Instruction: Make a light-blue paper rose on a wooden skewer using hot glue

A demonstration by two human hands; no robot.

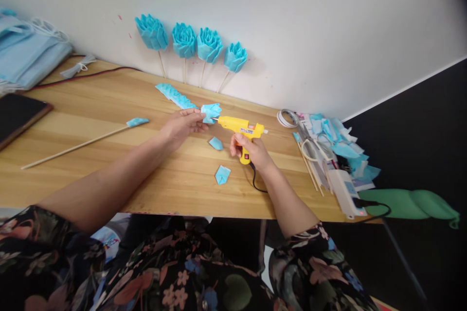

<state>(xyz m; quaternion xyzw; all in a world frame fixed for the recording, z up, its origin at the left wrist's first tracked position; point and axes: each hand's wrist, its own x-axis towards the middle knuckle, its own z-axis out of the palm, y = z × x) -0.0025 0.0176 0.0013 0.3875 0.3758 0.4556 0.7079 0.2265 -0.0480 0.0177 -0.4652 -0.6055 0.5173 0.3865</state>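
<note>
The left hand (184, 126) pinched a small blue bud (210, 112) between its thumb and fingers, just above the table (189, 184). The right hand (255, 151) was wrapped around the grip of a yellow glue gun (233, 124). The gun's tip pointed left at the bud, but it was too small to tell if they touched. A black cord (254, 180) hung from the bottom of the grip. Two loose petals (222, 175) lay on the table below the bud, apart from each other. A row of folded petals (177, 96) lay behind the left hand. A long stick (73, 149) with blue on one end lay to the left. Four blue flowers (184, 40) on sticks leaned on the white wall (310, 34) at the back. A phone (22, 116) and a pile of masks (29, 48) were far to the left. On the right were tape (281, 119), scissors (303, 132), blue scraps (353, 148) and a white power strip (343, 192).
</note>
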